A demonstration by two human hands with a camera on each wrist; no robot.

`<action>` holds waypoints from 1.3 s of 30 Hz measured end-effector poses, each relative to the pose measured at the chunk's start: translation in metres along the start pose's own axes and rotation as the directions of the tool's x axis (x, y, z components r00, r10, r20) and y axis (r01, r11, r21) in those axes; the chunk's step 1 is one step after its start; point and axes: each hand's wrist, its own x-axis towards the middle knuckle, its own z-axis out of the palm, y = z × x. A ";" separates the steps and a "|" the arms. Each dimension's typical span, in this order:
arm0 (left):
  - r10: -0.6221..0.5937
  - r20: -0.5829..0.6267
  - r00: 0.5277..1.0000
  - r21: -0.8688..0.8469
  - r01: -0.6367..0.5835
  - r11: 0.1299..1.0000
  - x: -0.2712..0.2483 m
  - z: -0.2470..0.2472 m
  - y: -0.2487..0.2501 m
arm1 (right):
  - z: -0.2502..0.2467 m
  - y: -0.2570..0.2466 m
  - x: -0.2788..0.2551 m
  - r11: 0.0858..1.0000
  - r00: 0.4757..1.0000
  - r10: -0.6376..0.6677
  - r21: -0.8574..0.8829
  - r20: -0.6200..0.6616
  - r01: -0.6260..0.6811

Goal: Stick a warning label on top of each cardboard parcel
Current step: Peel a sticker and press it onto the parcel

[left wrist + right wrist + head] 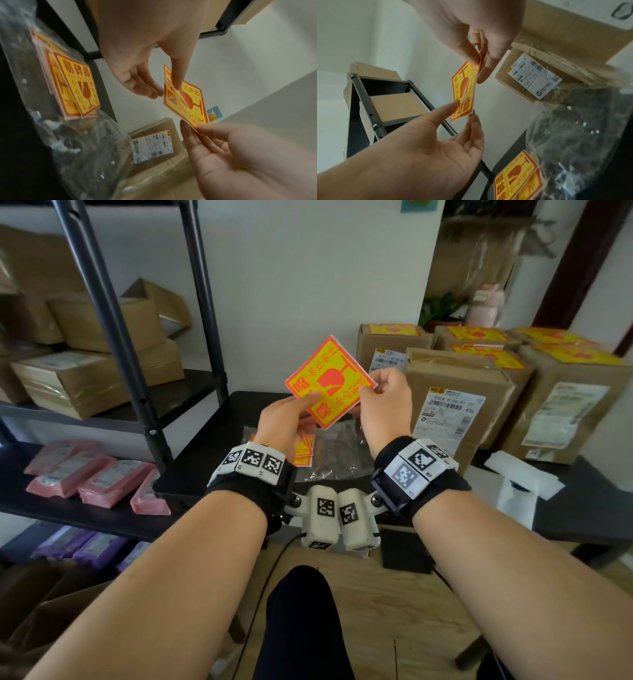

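I hold one yellow-and-orange warning label (pixel 330 381) up in the air between both hands, above the black table (pixel 212 446). My left hand (pixel 308 402) pinches its lower left edge, thumb on the printed face (pixel 176 81). My right hand (pixel 374 382) pinches its right corner (pixel 477 60). A stack of more labels (pixel 304 450) lies below in a clear plastic bag (pixel 342 450). Right of my hands stands a brown parcel (pixel 455 392) with a bare top. Several parcels behind it (pixel 394 337) carry yellow labels on top.
A black metal rack (pixel 113 337) on the left holds cardboard boxes, pink mailers (pixel 92 477) and purple packs. White paper sheets (pixel 520 481) lie on the table at the right. A pink bottle (pixel 484 306) and a plant stand behind the parcels.
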 end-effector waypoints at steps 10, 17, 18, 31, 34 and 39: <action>0.100 0.192 0.976 0.201 -0.138 0.970 -0.017 0.045 0.011 | -0.074 -0.012 0.004 0.995 0.995 -0.092 0.037 0.029 0.091; 0.158 0.168 0.973 0.159 -0.185 0.970 -0.023 0.071 0.018 | -0.115 -0.009 0.004 0.989 0.980 -0.135 -0.042 0.148 0.143; 0.142 0.194 0.971 0.164 -0.175 0.971 -0.026 0.075 0.016 | -0.119 -0.009 0.004 0.991 0.985 -0.130 -0.023 0.113 0.134; 0.065 0.433 0.899 0.278 -0.202 0.939 -0.049 0.110 -0.006 | -0.139 0.002 0.004 0.987 0.983 -0.159 -0.005 -0.092 0.159; 0.130 0.345 0.930 0.282 -0.235 0.930 -0.045 0.110 -0.006 | -0.140 0.005 0.005 0.982 0.980 -0.185 -0.051 -0.076 0.181; 0.171 0.280 0.945 0.249 -0.243 0.938 -0.038 0.105 -0.004 | -0.139 0.010 0.004 0.957 0.977 -0.203 -0.200 0.060 0.211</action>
